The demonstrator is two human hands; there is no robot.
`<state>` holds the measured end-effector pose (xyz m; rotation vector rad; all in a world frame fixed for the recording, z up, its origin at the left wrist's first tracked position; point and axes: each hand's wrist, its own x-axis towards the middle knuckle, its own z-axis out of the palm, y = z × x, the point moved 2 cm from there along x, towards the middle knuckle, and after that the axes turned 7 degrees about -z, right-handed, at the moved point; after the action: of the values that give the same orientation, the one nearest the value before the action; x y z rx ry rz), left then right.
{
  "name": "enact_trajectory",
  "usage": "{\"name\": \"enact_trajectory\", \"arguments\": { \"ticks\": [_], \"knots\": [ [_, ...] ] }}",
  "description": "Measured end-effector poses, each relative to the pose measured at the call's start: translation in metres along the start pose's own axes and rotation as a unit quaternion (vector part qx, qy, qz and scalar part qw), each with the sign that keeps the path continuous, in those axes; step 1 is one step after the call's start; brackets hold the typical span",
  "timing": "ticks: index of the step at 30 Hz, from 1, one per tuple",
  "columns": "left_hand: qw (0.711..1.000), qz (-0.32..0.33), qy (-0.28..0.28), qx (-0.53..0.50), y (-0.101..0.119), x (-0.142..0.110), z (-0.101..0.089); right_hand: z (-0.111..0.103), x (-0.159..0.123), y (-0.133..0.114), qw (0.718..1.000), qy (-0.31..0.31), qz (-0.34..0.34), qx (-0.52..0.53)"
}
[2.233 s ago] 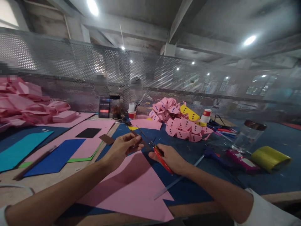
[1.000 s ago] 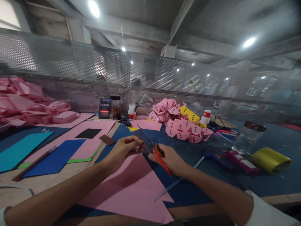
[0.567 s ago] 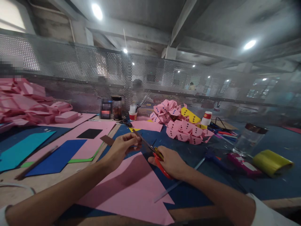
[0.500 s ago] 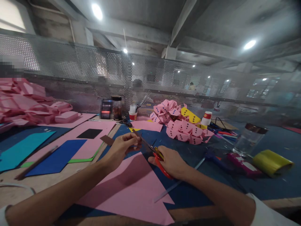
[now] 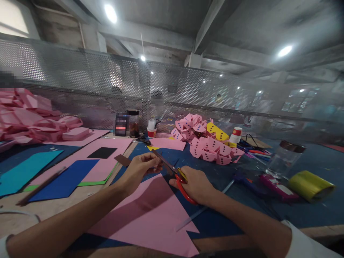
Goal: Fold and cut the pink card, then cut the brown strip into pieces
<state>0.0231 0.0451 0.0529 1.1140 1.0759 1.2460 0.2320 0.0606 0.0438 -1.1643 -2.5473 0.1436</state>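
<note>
My right hand (image 5: 197, 182) is wrapped round the handles of a pair of scissors (image 5: 185, 191), red with a yellow inner part. Their blades point up and left, reaching to the fingertips of my left hand (image 5: 142, 166). The left hand's fingers are pinched on a narrow brown strip of paper (image 5: 122, 160), one end of which sticks out left behind the hand. Around the blades the strip's other end is hard to make out. Below both hands lies a large pink sheet (image 5: 150, 211) with pointed corners.
Pink folded pieces (image 5: 34, 120) are heaped at left, near blue sheet (image 5: 66, 179) and teal sheet (image 5: 29, 172). Dotted pink pieces (image 5: 209, 147) stand behind my hands. At right are a clear jar (image 5: 285, 159), a yellow tape roll (image 5: 311, 186) and a glue gun (image 5: 249, 184).
Both hands stay almost in place. The scissors and my fingertips have shifted only very slightly, and a bit more brown shows beneath the blades.
</note>
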Motion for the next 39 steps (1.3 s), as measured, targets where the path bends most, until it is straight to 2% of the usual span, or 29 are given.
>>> {"name": "enact_trajectory", "arguments": {
  "ticks": [5,21,39],
  "knots": [
    [1.0,0.0,0.0,-0.001,0.0019,-0.0008,0.0015,0.0004,-0.0005,0.0002,1.0,0.011,-0.004,-0.022],
    [1.0,-0.007,-0.008,-0.006,0.0026,-0.0016,0.0022,-0.0004,0.0009,-0.0004,0.999,-0.02,0.003,-0.035],
    [1.0,0.0,-0.018,0.005,0.0028,-0.0027,0.0022,0.0037,0.0022,0.0046,0.998,0.002,-0.014,-0.062]
  ]
}}
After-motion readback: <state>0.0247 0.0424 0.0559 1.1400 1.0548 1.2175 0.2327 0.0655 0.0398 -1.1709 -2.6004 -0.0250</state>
